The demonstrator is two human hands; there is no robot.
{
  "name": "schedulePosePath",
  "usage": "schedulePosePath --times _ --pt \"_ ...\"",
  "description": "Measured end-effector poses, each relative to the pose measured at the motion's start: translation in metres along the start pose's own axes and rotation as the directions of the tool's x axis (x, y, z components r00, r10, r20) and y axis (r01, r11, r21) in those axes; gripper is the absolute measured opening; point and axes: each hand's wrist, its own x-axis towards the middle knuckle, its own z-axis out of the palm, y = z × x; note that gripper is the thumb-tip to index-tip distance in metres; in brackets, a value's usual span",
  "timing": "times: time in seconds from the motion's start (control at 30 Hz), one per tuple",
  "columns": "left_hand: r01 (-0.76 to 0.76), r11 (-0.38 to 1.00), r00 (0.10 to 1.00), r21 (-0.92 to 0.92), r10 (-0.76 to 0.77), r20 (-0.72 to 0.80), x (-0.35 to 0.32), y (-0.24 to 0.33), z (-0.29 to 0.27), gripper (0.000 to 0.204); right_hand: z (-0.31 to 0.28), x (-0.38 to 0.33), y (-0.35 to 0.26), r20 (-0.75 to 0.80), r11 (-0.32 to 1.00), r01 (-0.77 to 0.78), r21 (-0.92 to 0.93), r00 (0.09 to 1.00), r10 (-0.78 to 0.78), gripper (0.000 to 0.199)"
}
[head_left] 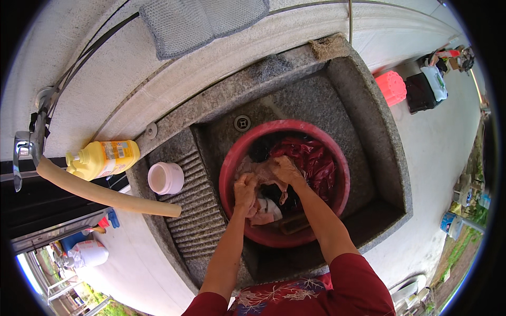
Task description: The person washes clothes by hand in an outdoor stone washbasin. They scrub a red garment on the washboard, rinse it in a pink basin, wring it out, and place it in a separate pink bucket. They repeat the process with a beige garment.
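Note:
A red plastic basin [230,163] sits in a grey stone sink [369,131] and is full of wet laundry. My left hand [245,189] and my right hand [286,169] are both inside the basin, fists closed on a pale pinkish cloth [258,171] bunched between them. Dark red fabric [316,160] lies at the right side of the basin, and dark and pale pieces [269,208] lie below my hands.
A ribbed washboard slope [195,210] forms the sink's left part, with a white cup [165,178] on it. A yellow detergent bottle [103,159] lies on the ledge. A beige hose [100,194] runs from a tap [26,147]. A drain [242,122] sits behind the basin.

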Motion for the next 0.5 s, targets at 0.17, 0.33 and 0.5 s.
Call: schedulePosePath --times 0.17,0.33,0.5 --pt "0.161 0.447 0.984 -0.88 -0.144 0.107 -0.02 0.043 -0.029 0.017 -0.065 -0.022 -0.061 0.155 0.531 -0.124 0.838 0.988 -0.014 0.014" --pt "0.289 0.26 0.956 -0.921 -0.128 0.263 -0.021 0.039 0.005 0.028 0.007 -0.045 -0.08 -0.012 0.668 0.007 0.744 1.0 0.002 0.013" --pt "0.351 0.024 0.93 -0.936 0.112 0.351 -0.056 0.057 -0.004 0.042 0.028 -0.09 -0.181 -0.17 0.803 0.471 -0.365 0.814 -0.555 0.017"
